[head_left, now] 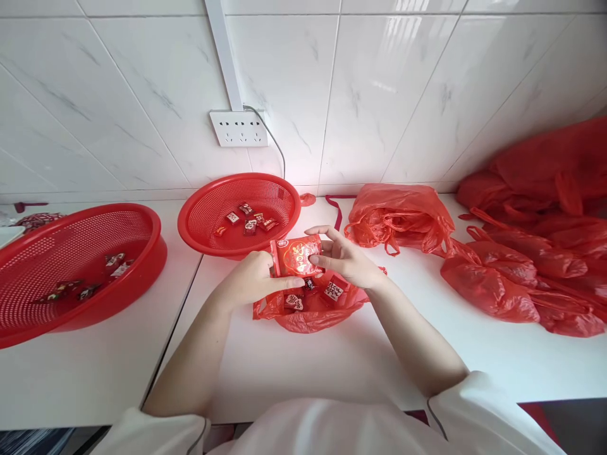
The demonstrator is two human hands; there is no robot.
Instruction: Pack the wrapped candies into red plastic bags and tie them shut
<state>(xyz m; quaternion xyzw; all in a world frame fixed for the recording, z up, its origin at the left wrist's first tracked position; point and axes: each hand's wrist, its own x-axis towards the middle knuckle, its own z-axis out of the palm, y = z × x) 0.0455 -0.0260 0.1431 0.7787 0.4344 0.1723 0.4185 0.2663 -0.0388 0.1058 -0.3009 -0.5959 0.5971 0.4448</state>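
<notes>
Left hand [249,276], right hand [349,260] pinching 1 packet [298,258] | open bag [310,322] beneath, part-filled | 2 baskets [203,203], few sweets [250,226] remaining | bulging bags [488,281], apparently finished

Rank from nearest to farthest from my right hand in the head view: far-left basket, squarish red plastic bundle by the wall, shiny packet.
1. Shiny packet: touching your right hand.
2. Squarish red plastic bundle: beyond that hand, to its right.
3. Far-left basket: well off to the left.
</notes>
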